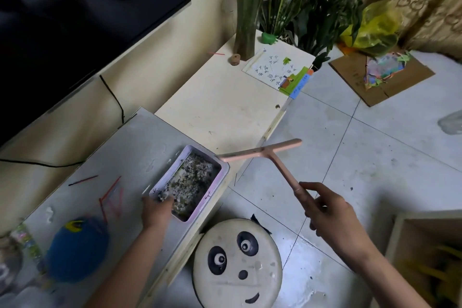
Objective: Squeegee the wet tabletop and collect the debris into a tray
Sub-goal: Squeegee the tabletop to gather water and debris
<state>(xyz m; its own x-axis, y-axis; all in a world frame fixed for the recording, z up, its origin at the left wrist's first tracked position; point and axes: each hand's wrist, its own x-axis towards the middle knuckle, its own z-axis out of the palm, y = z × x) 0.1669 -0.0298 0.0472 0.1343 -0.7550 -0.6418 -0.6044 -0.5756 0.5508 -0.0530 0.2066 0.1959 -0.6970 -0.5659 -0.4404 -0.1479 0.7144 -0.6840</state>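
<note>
holding a pink t-shaped squeegee (262,151) by the end of its handle, the right hand (327,210) hangs over the tiled floor (375,157) to the right of the tray (202,152), fingers curled round the handle and the index finger stretched along it. the squeegee is lifted off the surface, its crossbar tilted, and the bar's left tip sits just beside the tray's far right corner; whether they touch i cannot tell. the tray, a pale pink rectangular one, lies on the grey tabletop (140,147) at its right edge, and its bottom is covered with dark speckled debris (192,177). the left hand (156,207) is at the tray's near left corner, fingers hooked over the rim with the tips inside among the debris; it is a little blurred. left of the tray, thin red sticks (110,190) lie scattered on the tabletop, and further left and nearer sits a blurred blue fuzzy object (77,250). just below the tray, on the floor, stands a round panda-face stool (237,262). beyond the tray runs a cream bench (225,107) carrying a picture book (277,70) and a green vase (247,27). far left of the tray hangs a dark television (75,20).
</note>
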